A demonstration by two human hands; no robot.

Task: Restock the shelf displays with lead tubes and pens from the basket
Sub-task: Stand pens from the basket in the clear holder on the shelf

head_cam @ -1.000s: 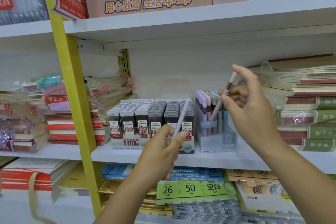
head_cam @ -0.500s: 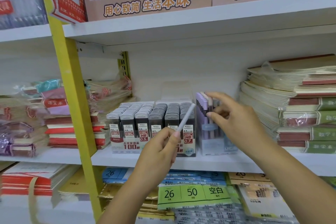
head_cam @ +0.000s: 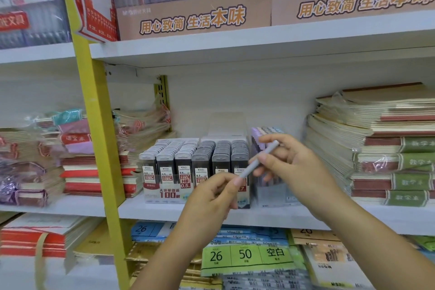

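A pale grey pen [head_cam: 257,160] slants across the front of the shelf displays, held at both ends. My left hand [head_cam: 211,198] pinches its lower end. My right hand [head_cam: 289,165] pinches its upper part between thumb and fingers. Behind the hands, a display box of lead tubes [head_cam: 188,162] stands on the white shelf [head_cam: 164,212], with rows of white-capped and dark-capped tubes. To its right stands a clear pen holder [head_cam: 266,134] of pastel pens, mostly hidden by my right hand. No basket is in view.
Stacks of notebooks [head_cam: 388,148] fill the shelf's right side, and wrapped booklets [head_cam: 70,155] lie at the left. A yellow upright post [head_cam: 101,148] divides the shelving. Brown display boxes [head_cam: 193,16] sit on the shelf above. Paper packs [head_cam: 247,256] lie below.
My right hand put its earlier pen into the clear holder, then came back and took hold of the upper part of the pen in my left hand.
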